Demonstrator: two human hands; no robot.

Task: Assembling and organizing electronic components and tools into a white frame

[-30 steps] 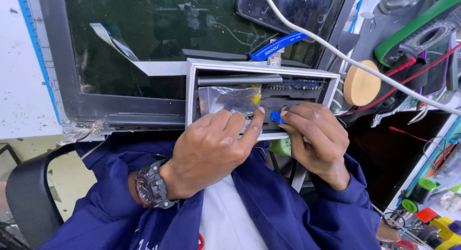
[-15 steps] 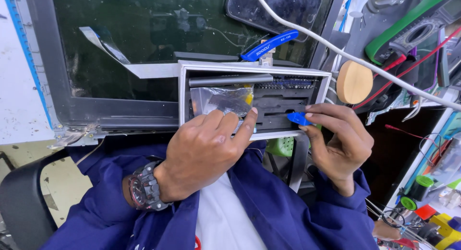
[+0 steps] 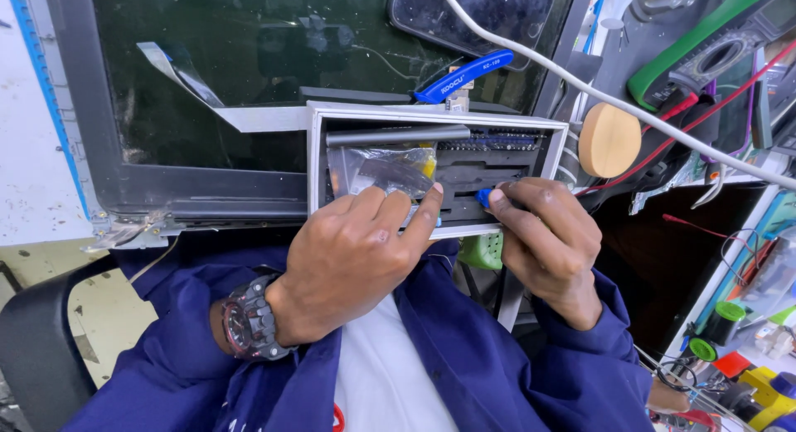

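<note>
A grey rectangular device with an open black inside and a row of small parts lies at the edge of a dark glass panel. My left hand grips its near rim, the forefinger stretched up beside a clear plastic bag tucked inside. My right hand pinches a small blue tool and presses its tip into the black inside of the device. A dark wristwatch sits on my left wrist.
Blue-handled cutters and a dark phone lie on the glass behind the device. A white cable, a round wooden disc, red wires and a green strap crowd the right. Small bottles and tools stand at the lower right.
My right hand swung out to the right with the blue tool, then came back in against the device. The left hand kept its grip on the rim.
</note>
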